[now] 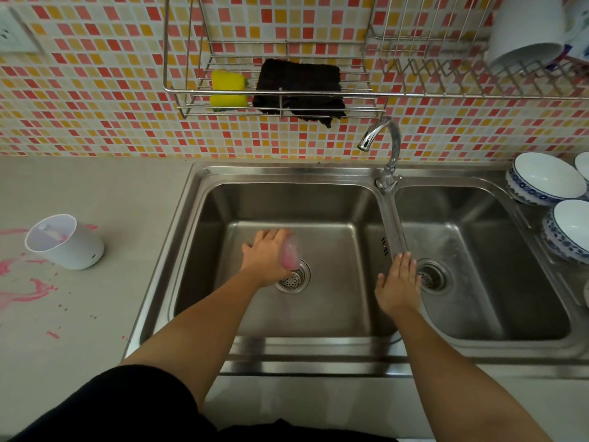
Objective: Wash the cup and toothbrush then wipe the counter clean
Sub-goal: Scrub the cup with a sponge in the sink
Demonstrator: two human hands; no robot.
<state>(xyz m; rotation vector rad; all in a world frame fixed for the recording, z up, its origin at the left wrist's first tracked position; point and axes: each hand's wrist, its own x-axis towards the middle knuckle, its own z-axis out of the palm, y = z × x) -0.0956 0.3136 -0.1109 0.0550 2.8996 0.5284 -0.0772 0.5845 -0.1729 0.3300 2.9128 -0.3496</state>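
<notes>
Left hand point(266, 255) grips pink cup point(291, 253) over the drain point(294, 279); right hand point(398, 288), fingers point(403, 263) straight, near the faucet point(390, 148).

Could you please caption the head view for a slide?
Left hand holds a pink cup over the left basin; right hand open at the divider; pink stains on counter.

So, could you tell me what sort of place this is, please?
Most likely a home kitchen: a double steel sink with a faucet, a wall rack holding a yellow sponge and dark cloth, and patterned bowls beside the sink.
</notes>
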